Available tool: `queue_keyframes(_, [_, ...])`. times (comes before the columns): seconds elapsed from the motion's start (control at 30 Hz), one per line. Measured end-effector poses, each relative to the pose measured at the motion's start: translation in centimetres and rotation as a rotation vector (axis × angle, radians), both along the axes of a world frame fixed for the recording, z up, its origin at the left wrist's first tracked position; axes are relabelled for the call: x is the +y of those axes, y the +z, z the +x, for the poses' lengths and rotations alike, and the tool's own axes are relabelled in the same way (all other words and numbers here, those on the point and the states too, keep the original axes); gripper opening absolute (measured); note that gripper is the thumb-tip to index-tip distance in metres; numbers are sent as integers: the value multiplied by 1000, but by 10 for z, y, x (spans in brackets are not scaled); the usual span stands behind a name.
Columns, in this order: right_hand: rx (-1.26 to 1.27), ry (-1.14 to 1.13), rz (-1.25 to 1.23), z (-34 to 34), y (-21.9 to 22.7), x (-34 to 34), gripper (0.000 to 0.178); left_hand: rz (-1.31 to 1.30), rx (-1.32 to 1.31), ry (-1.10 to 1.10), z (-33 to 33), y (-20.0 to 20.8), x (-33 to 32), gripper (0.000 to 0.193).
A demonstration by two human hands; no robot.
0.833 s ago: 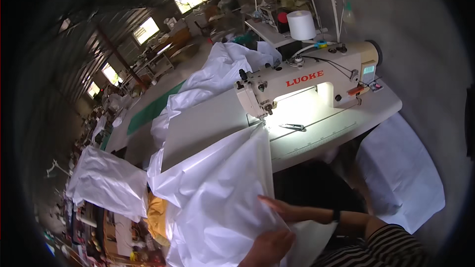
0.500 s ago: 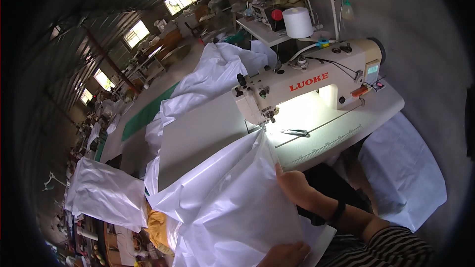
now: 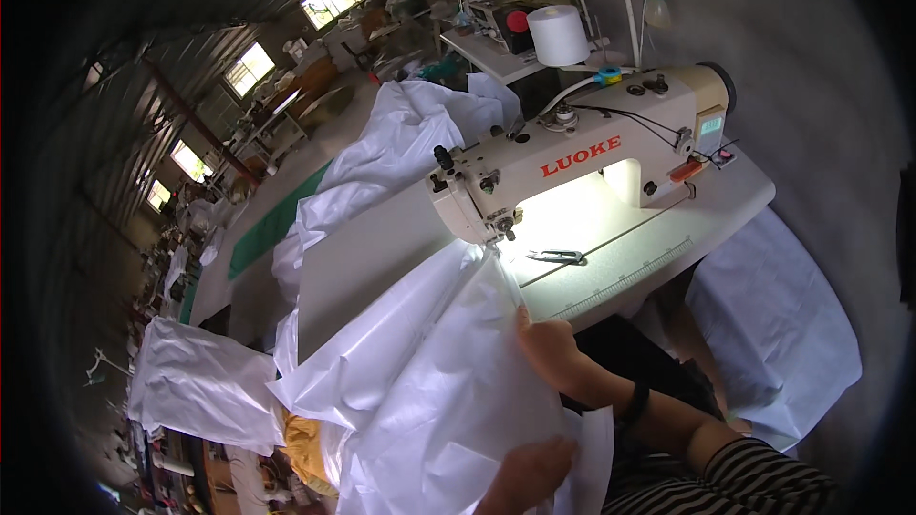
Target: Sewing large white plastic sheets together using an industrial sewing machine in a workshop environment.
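Observation:
A white, slightly shiny sheet of fabric or film (image 3: 420, 372) runs from under the needle area of a cream sewing machine (image 3: 582, 162) down toward me in loose folds. My right hand (image 3: 549, 343) grips the sheet's right edge at the front of the machine bed, thumb up along the edge. Lower down, my left hand (image 3: 534, 472) is closed on the same sheet near its right border; its fingertips are blurred and partly hidden. Small metal thread snips (image 3: 556, 257) lie on the lit bed, right of the needle.
A white thread cone (image 3: 558, 36) stands behind the machine. More white sheeting (image 3: 382, 133) is heaped on the table beyond, near a green strip (image 3: 277, 219). White material (image 3: 773, 324) hangs at the right. A yellow cloth (image 3: 305, 453) lies low at the left.
My left hand has moved up along the sheet, whose lower right border now stands raised beside it. My right hand keeps its hold. The whole view has shifted slightly.

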State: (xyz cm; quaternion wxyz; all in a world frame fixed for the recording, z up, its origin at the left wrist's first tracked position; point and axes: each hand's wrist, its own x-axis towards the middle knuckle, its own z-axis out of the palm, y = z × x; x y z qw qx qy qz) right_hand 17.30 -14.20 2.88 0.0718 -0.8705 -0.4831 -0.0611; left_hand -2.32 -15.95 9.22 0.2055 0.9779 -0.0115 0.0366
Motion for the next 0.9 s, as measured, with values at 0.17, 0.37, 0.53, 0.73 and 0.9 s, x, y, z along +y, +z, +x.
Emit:
queue_keyframes(0.17, [208, 46, 23, 11, -3, 8, 51, -13, -60, 128, 30, -1, 23, 8])
queue_keyframes(0.37, [157, 60, 59, 19, -8, 6, 46, 200, -29, 186, 67, -26, 53, 8])
queue_keyframes(0.53, [164, 60, 82, 38, -15, 35, 44, 135, -21, 271, 90, -33, 86, 20])
queue_keyframes(0.73, [48, 68, 76, 73, -10, 64, 37, 66, -204, 456, 116, -38, 97, 23])
queue_keyframes(0.9, [721, 171, 299, 87, 15, 17, 43, -295, -385, 757, 56, -38, 54, 30])
